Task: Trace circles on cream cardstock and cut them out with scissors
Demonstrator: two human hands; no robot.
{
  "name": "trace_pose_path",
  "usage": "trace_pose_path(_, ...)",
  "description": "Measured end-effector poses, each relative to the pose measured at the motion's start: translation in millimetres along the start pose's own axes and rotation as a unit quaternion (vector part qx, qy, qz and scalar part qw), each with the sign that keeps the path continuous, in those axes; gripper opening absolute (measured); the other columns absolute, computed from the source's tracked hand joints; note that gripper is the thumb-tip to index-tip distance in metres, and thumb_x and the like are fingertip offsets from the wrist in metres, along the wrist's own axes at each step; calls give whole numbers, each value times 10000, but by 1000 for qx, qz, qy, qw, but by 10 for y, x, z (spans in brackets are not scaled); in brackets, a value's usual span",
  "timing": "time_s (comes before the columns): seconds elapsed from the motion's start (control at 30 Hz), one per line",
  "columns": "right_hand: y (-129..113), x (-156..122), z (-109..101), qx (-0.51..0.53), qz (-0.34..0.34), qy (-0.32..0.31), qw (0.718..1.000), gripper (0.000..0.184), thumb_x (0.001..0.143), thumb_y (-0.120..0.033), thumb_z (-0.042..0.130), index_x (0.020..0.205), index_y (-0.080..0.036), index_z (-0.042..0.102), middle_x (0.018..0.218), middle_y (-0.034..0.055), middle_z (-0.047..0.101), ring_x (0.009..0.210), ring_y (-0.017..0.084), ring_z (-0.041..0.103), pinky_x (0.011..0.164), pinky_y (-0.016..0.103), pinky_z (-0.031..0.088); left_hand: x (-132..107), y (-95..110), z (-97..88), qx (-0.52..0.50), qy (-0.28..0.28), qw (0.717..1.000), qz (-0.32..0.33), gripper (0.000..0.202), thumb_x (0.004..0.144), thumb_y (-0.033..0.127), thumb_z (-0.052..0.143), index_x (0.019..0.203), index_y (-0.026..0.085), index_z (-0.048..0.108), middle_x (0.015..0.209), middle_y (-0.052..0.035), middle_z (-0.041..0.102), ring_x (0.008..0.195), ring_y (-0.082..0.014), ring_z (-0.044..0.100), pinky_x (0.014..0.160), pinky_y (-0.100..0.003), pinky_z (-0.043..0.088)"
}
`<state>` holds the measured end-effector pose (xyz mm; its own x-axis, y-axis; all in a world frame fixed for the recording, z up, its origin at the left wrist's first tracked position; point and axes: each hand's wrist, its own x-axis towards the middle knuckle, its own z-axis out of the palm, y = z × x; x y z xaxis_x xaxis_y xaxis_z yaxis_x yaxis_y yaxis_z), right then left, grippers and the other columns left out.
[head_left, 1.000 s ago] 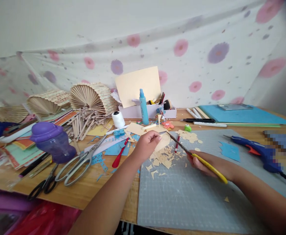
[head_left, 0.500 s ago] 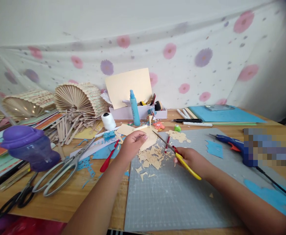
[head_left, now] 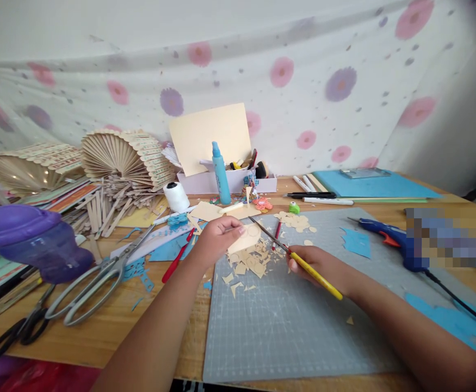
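In the head view, my left hand (head_left: 220, 240), just left of the centre of the frame, pinches a cream card (head_left: 240, 245) marked with pencilled circles (head_left: 253, 232), thumb pressed on top and fingers curled closed; my right hand (head_left: 321, 265), right of centre, is wrapped around yellow-handled scissors (head_left: 318, 277), their blades slanting toward the upper left, the tips beside the card's far edge; cream scraps (head_left: 246, 262) lie below the card on the grey cutting mat (head_left: 270, 340), cut discs (head_left: 297, 221) above and to the right.

Careful trimming, I judge, calls for turning the card into the blades rather than swinging the blades around it; it asks for small snips close to the drawn line, cutting deep in the blades rather than at the tips, with my left fingertips kept clear of their path.

My left hand covers part of the card, and my left fingertips beneath it are out of sight; whether the blades are parted or already touch the card, I cannot tell; how my right fingers sit in the handle loops is hidden; the lower edge crops both forearms, and pixelation at right masks whatever lies beside the blue glue gun (head_left: 405, 242).
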<state>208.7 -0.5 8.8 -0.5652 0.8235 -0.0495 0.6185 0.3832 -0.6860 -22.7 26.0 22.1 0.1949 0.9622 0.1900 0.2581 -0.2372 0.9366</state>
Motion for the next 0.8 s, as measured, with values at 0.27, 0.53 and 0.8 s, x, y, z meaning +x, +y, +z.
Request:
trace_pose_path(0.27, 69, 58, 20, -14, 22, 20, 999, 258, 796, -381, 422, 641, -176, 448, 612, -1, 468, 586, 136, 435, 545, 256, 353, 12, 31, -24, -28, 8, 1000, -2, 159, 666, 308, 617, 654, 152, 588, 533, 46, 470, 464, -59, 373, 423, -167, 266)
trace_pose_path(0.53, 51, -17, 42, 18, -35, -7, 999, 253, 858, -411, 330, 731, -198, 376, 696, -10, 422, 623, 122, 400, 597, 255, 383, 39, -32, 11, -134, 84, 987, -2, 120, 667, 297, 587, 692, 180, 574, 510, 52, 468, 401, -64, 382, 341, -155, 286)
trace_pose_path(0.8, -22, -25, 26, 44, -25, 4, 999, 297, 849, -468, 319, 733, -202, 380, 698, -6, 413, 633, 132, 399, 605, 267, 369, 17, 26, 147, -290, 134, 947, -23, 234, 615, 294, 649, 770, 175, 521, 751, -1, 599, 580, -115, 560, 510, -218, 426)
